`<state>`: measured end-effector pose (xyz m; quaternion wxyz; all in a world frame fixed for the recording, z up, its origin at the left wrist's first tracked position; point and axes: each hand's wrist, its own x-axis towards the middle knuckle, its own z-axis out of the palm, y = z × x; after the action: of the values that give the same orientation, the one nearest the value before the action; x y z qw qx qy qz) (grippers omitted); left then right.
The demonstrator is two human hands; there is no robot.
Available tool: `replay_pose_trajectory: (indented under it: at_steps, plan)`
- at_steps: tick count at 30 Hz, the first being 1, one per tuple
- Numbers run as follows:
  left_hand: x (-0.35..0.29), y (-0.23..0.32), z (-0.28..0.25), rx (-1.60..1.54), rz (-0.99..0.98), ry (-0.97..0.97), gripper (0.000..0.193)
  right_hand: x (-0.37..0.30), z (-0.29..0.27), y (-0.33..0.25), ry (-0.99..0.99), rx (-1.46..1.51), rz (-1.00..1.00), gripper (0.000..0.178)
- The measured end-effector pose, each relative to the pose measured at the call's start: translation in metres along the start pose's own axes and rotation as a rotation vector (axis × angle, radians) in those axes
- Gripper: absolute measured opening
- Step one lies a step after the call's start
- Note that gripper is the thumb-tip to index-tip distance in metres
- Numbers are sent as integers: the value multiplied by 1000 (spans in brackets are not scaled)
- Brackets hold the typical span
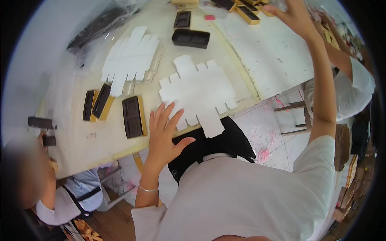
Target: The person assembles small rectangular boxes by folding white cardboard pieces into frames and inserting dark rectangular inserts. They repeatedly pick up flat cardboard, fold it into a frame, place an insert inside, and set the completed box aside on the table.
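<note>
A flat white die-cut card blank with notched tabs lies at the table's front edge. My left hand is open, fingers spread, with its fingertips at the blank's near left edge. At the far right, my right hand reaches toward a group of gold boxes with dark inserts. Its thumb is stretched out beside the boxes, and the other fingers are partly cut off by the picture's upper edge. Whether it touches a box I cannot tell. Nothing shows in its grasp.
More white blanks lie at the left. Dark two-compartment trays, some in gold sleeves, are scattered around. A small pink piece lies at the back. Co-workers sit at left and right. A stool stands below.
</note>
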<state>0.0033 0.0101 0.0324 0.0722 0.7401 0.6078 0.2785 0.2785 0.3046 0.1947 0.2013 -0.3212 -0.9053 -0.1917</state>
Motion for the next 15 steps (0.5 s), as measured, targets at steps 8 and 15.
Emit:
replay_pose_trajectory:
  at_steps: [8,15]
  plan:
    - [-4,2,17,115,-18,-125,72,-130,46,-175,-363,467,-409,73]
    - [-15,8,11,-157,3,-138,69,-144,64,-151,-420,364,-406,66]
